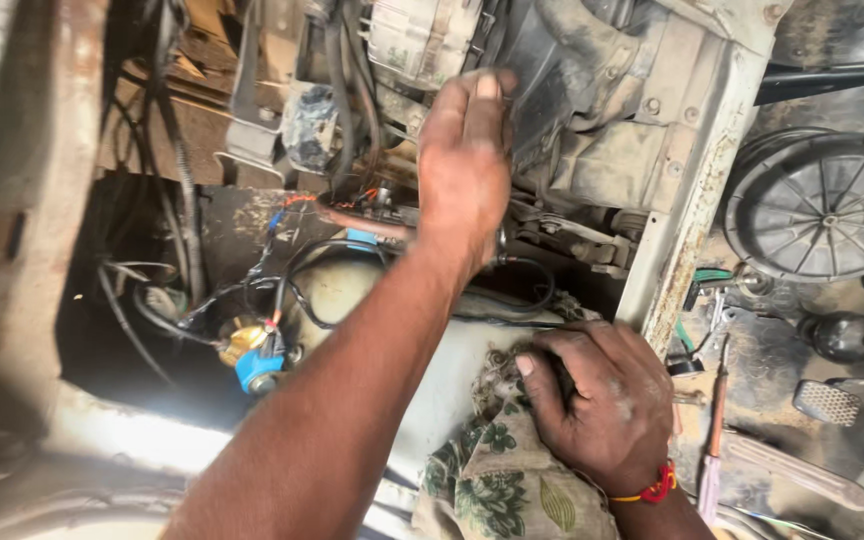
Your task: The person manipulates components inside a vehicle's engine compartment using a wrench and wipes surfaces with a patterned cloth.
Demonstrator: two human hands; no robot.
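Two hands: left hand [464, 165] flat against engine block [592, 110], right hand [602, 395] clenched on floral rag [497, 485].

- Floral cloth [497, 490], bottom centre: beige ground with dark green leaf and flower print.
- Wrist thread [652, 488], lower right: red with a yellow strand.
- Connector [255, 368], lower left: bright blue, with a brass-yellow fitting [242, 340] just above it.
- Engine block [592, 90], top centre: dusty grey.
- Frame rail [697, 190], right of centre: off-white paint, rust-brown flecks.
- Round cover [822, 205], upper right: dark grey.
- Screwdriver [714, 440], lower right: orange-red shaft, pale pink handle.
- Cables [302, 285], centre left: black.
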